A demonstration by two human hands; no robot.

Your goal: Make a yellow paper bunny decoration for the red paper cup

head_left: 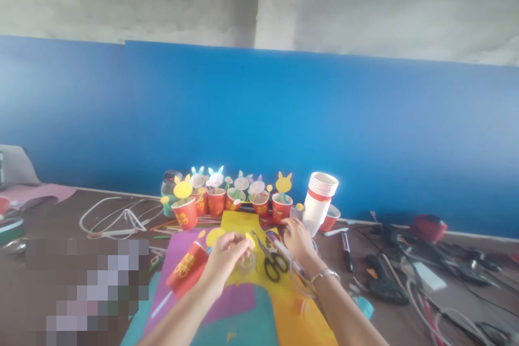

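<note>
My left hand (227,262) is closed in a pinch on a small yellow paper piece (250,240). Just behind it a red paper cup (188,269) lies tilted on purple paper, with a white stick (161,305) by its rim and a round yellow paper cutout (214,235) near its far end. My right hand (299,238) reaches over pens, its fingers partly apart near the base of a red cup (281,210) that bears a yellow animal-head cutout (284,183). Black-handled scissors (275,266) and a clear tape roll (246,264) lie between the hands.
Several decorated red cups (217,203) line the back by the blue partition (259,113). Stacked white paper cups (318,203) stand right of them. A black glue gun (385,281), a marker (346,251) and tangled cables lie right; a white cable (109,235) lies left.
</note>
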